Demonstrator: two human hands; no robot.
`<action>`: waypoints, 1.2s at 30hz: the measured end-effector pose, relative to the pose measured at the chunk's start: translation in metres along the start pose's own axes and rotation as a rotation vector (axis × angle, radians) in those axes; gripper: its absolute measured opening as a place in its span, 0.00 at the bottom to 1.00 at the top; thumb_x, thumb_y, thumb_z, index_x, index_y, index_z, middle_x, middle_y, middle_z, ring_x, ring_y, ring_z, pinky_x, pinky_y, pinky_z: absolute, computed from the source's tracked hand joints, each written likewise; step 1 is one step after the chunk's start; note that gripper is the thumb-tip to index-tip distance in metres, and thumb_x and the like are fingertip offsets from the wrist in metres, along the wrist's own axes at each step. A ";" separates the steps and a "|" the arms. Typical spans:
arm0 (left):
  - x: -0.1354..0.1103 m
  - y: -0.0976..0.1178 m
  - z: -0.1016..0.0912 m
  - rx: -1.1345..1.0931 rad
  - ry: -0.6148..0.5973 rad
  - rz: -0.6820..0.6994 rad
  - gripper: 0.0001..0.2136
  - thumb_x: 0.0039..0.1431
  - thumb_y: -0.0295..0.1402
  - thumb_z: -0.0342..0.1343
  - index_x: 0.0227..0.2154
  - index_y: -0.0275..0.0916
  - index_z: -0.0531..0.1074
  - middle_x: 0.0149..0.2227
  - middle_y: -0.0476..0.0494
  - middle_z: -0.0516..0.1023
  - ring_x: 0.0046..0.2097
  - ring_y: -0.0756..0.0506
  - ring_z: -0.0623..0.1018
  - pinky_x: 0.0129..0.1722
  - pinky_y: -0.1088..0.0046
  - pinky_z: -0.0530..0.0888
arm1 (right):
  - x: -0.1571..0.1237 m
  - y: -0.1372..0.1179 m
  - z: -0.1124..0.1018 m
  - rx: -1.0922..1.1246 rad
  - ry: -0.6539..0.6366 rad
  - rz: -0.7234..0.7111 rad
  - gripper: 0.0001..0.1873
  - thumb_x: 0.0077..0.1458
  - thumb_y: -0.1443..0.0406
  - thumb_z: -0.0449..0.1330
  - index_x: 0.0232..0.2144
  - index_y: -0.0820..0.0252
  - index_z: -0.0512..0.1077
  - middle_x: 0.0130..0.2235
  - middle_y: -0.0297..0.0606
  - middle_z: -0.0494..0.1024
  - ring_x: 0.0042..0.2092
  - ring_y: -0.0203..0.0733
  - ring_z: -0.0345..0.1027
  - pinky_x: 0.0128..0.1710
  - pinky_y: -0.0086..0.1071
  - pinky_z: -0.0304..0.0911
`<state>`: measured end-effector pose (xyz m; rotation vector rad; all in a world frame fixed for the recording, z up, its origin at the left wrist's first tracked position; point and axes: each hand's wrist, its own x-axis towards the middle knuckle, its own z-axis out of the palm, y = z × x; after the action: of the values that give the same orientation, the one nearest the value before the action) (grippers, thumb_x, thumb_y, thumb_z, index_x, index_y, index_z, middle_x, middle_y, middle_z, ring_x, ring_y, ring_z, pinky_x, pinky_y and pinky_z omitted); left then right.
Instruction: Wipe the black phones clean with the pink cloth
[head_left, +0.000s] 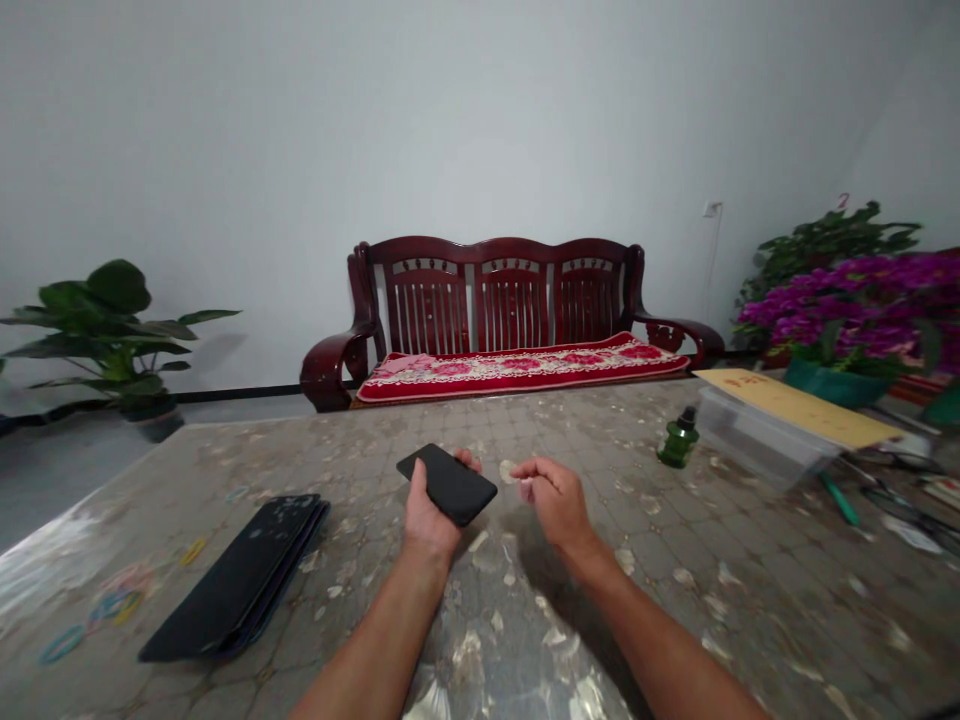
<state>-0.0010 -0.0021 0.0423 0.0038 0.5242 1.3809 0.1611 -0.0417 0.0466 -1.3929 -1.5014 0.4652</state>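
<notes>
A black smartphone [448, 484] rests in my left hand [429, 518], its dark face turned up and the screen unlit. The thumb lies along the near left edge, and fingertips show past the far edge. Just right of the phone, my right hand [555, 498] hovers over the table. Its index finger points left toward the phone, apart from it, and the other fingers are partly curled. I see nothing held in it. To the left lies a dark wallet-like folder [240, 575], slightly open along its right side.
The table [360, 620] has a patterned, shiny cover. Coloured rubber bands [116, 605] lie at left. A green bottle [678, 440], a clear plastic box [757, 435] under a yellow envelope [795, 405], and purple flowers [847, 300] stand at right. Behind is a wooden bench [502, 290].
</notes>
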 end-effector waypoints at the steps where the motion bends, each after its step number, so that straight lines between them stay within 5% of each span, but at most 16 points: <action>1: 0.001 -0.002 -0.001 0.011 -0.011 -0.013 0.21 0.71 0.43 0.44 0.42 0.30 0.75 0.35 0.36 0.80 0.36 0.42 0.82 0.41 0.62 0.81 | 0.005 -0.002 -0.005 0.010 -0.063 0.079 0.19 0.49 0.70 0.47 0.32 0.59 0.78 0.27 0.36 0.77 0.31 0.41 0.71 0.33 0.31 0.63; 6: 0.007 -0.011 -0.008 0.013 -0.083 -0.094 0.18 0.71 0.38 0.47 0.53 0.31 0.72 0.42 0.33 0.82 0.41 0.41 0.83 0.42 0.62 0.81 | 0.014 -0.022 -0.021 -0.358 -0.308 0.105 0.18 0.56 0.58 0.52 0.40 0.56 0.80 0.34 0.40 0.81 0.38 0.47 0.74 0.39 0.34 0.63; 12: 0.014 -0.019 -0.017 0.057 -0.081 -0.085 0.17 0.69 0.29 0.51 0.58 0.33 0.69 0.41 0.36 0.83 0.39 0.43 0.84 0.45 0.64 0.80 | 0.007 -0.033 -0.008 -0.665 -0.420 -0.032 0.38 0.46 0.44 0.64 0.56 0.57 0.71 0.49 0.48 0.78 0.48 0.56 0.73 0.46 0.42 0.64; 22: 0.008 -0.025 -0.016 0.129 -0.200 -0.190 0.20 0.71 0.35 0.48 0.62 0.34 0.66 0.42 0.35 0.83 0.45 0.39 0.83 0.53 0.59 0.76 | 0.007 -0.033 0.009 -0.585 -0.479 -0.036 0.43 0.41 0.49 0.67 0.59 0.56 0.65 0.47 0.46 0.78 0.45 0.56 0.74 0.42 0.42 0.64; 29: 0.012 -0.026 -0.010 0.047 -0.174 -0.216 0.19 0.73 0.32 0.44 0.59 0.25 0.67 0.40 0.31 0.83 0.45 0.39 0.83 0.55 0.57 0.75 | 0.003 -0.026 0.007 -0.657 -0.432 -0.032 0.35 0.46 0.60 0.60 0.58 0.61 0.64 0.45 0.50 0.79 0.42 0.55 0.76 0.39 0.40 0.64; 36: 0.024 -0.011 -0.014 0.029 -0.190 -0.115 0.16 0.72 0.29 0.42 0.55 0.39 0.71 0.48 0.33 0.81 0.50 0.41 0.81 0.50 0.63 0.77 | 0.007 0.003 -0.019 -0.745 -0.403 0.040 0.38 0.44 0.60 0.61 0.59 0.62 0.64 0.45 0.52 0.79 0.43 0.57 0.75 0.38 0.39 0.64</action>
<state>0.0067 0.0139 0.0176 0.1253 0.3794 1.2457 0.1798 -0.0415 0.0552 -1.9824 -2.1061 0.2133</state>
